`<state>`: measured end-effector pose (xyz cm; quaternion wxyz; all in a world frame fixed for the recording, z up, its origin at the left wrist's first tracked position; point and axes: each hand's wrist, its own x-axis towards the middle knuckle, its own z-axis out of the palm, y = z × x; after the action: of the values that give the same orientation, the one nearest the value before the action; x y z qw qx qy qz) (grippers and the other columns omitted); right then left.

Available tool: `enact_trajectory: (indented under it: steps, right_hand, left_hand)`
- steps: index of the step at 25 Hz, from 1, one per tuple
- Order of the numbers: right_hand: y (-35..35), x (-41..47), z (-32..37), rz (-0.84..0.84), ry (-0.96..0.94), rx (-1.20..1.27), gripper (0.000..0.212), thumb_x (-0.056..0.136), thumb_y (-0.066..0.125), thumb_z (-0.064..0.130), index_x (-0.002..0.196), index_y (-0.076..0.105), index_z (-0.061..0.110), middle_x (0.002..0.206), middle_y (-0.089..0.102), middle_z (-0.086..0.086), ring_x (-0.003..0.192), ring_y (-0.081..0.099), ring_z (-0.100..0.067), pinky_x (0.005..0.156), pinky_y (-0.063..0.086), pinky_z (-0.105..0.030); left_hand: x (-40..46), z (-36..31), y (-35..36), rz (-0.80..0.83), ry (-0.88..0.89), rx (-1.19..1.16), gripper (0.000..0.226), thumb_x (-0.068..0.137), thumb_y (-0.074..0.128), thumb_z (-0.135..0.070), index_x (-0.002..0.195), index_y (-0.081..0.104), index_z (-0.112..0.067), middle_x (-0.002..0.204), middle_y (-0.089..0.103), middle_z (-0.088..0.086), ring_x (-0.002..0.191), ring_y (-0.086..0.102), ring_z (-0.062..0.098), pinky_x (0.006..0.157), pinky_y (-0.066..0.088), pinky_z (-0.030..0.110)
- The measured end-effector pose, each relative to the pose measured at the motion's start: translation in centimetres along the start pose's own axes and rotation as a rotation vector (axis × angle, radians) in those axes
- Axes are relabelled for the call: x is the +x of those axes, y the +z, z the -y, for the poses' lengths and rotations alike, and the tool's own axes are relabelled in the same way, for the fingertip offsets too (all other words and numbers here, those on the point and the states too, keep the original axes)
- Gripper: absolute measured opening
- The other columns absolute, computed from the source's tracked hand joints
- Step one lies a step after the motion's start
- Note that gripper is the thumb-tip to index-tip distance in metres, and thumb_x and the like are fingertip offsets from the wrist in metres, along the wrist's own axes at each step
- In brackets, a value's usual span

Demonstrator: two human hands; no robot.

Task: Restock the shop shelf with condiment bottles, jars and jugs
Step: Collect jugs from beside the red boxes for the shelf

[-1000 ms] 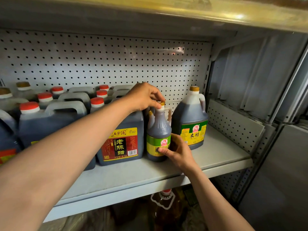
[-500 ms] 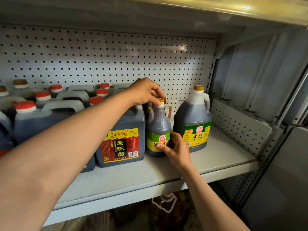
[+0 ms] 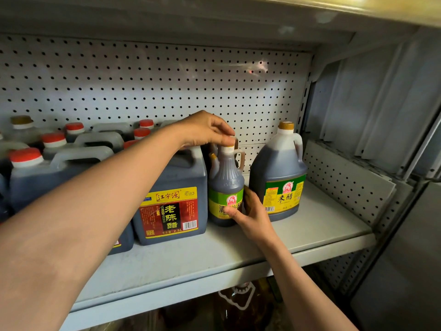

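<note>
Gripping the small vinegar bottle [image 3: 226, 187] at two levels, both hands work on one upright item near the middle of the shelf [image 3: 238, 254]. Nearest the camera, the right hand [image 3: 253, 217] wraps the lower body at the label: thumb across the front of the green-and-yellow band, remaining fingers curled round the right side into the narrow gap before the large rice vinegar jug [image 3: 278, 177]. Above it, the left hand [image 3: 205, 130] arrives over the black vinegar jug [image 3: 171, 199] and pinches the bottle's cap from above with curled fingertips.

Key relation: the bottle's long axis is vertical, base on the shelf, with one hand at each end of that axis — left at the top, right near the base. The right hand is the nearer and lower one and appears to carry the positioning load; the left steadies the cap. The bottle stands just beside the black vinegar jug on its left, and near the rice vinegar jug on its right.

Judgement: any further push goes rearward, toward a similar bottle [image 3: 213, 161] partly visible directly behind. Farther left, red-capped jugs [image 3: 57, 163] fill the shelf in rows, and the pegboard back panel [image 3: 152, 87] closes the bay.
</note>
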<state>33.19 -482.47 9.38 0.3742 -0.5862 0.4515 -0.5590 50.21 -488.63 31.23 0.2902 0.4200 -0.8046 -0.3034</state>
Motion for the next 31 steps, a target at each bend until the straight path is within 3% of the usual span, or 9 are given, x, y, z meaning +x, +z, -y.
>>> enact_trajectory:
  steps: [2,4,6,8,11,16,23,28,31]
  right_hand:
    - [-0.1,0.3,0.3,0.053,0.02,0.089,0.087,0.084,0.069,0.056,0.154,0.032,0.019,0.149,0.047,0.013,0.127,0.05,0.008,0.098,0.046,-0.014]
    - [-0.1,1.0,0.9,0.066,0.043,0.172,0.069,0.091,0.056,0.048,0.152,0.03,0.026,0.146,0.047,0.016,0.114,0.05,0.021,0.088,0.045,-0.005]
    - [0.1,2.0,1.6,0.069,0.068,0.196,0.049,0.097,0.053,0.037,0.143,0.037,0.032,0.134,0.056,0.018,0.103,0.058,0.019,0.081,0.048,-0.007]
    - [0.5,3.0,2.5,0.069,0.07,0.161,0.036,0.098,0.06,0.036,0.131,0.049,0.03,0.122,0.065,0.015,0.103,0.065,0.002,0.08,0.053,-0.015]
    - [1.0,3.7,2.7,0.075,0.03,0.12,0.06,0.081,0.065,0.051,0.133,0.053,0.024,0.122,0.069,0.004,0.11,0.067,-0.008,0.082,0.054,-0.022]
    - [1.6,3.8,2.3,0.017,0.039,0.135,0.041,0.078,0.069,0.042,0.115,0.063,0.025,0.104,0.075,0.007,0.1,0.071,-0.012,0.078,0.055,-0.022]
    - [2.0,3.7,2.3,-0.027,0.035,0.122,0.067,0.068,0.074,0.058,0.123,0.065,0.022,0.111,0.075,-0.001,0.104,0.071,-0.018,0.092,0.058,-0.042]
    - [2.3,3.2,2.9,-0.048,0.041,0.13,0.071,0.069,0.072,0.061,0.128,0.061,0.022,0.116,0.073,-0.002,0.106,0.07,-0.017,0.091,0.058,-0.038]
    - [2.2,2.4,3.4,-0.047,0.045,0.158,0.058,0.084,0.07,0.053,0.131,0.056,0.023,0.118,0.07,0.003,0.107,0.069,-0.008,0.08,0.056,-0.02]
  left_hand:
    - [0.3,0.2,-0.2,-0.068,-0.047,-0.007,0.032,0.09,0.067,-0.039,0.112,0.071,-0.016,0.116,0.071,0.006,0.113,0.063,0.018,0.1,0.047,0.034]
    - [0.4,0.4,-0.4,-0.089,-0.097,-0.037,0.037,0.094,0.058,-0.044,0.116,0.067,-0.015,0.126,0.065,0.011,0.119,0.059,0.023,0.104,0.044,0.039]
    - [0.4,0.5,-0.4,-0.06,-0.114,-0.057,0.037,0.094,0.059,-0.04,0.118,0.066,-0.013,0.125,0.066,0.013,0.118,0.06,0.023,0.101,0.045,0.038]
    - [0.4,0.5,-0.5,-0.025,-0.129,-0.058,0.039,0.093,0.061,-0.041,0.12,0.067,-0.014,0.12,0.069,0.008,0.118,0.061,0.021,0.095,0.047,0.033]
    - [0.4,0.4,-0.4,-0.035,-0.144,-0.054,0.037,0.091,0.063,-0.041,0.12,0.066,-0.016,0.121,0.067,-0.001,0.116,0.058,0.016,0.093,0.047,0.031]
    - [0.5,0.3,-0.4,-0.025,-0.126,-0.066,0.03,0.093,0.063,-0.037,0.117,0.067,-0.019,0.116,0.057,-0.008,0.111,0.053,0.011,0.09,0.044,0.03]
    - [0.8,0.8,-0.5,-0.016,-0.124,-0.059,0.017,0.091,0.064,-0.044,0.099,0.067,-0.029,0.111,0.057,-0.008,0.102,0.054,0.024,0.098,0.047,0.036]
    - [1.1,1.3,-0.6,-0.091,-0.147,-0.091,0.04,0.091,0.06,-0.051,0.112,0.068,-0.018,0.122,0.067,0.003,0.117,0.06,0.023,0.101,0.048,0.039]
    - [1.1,1.6,-1.1,-0.191,-0.166,-0.257,0.047,0.094,0.057,-0.048,0.12,0.064,-0.009,0.125,0.065,0.011,0.119,0.06,0.023,0.098,0.05,0.033]
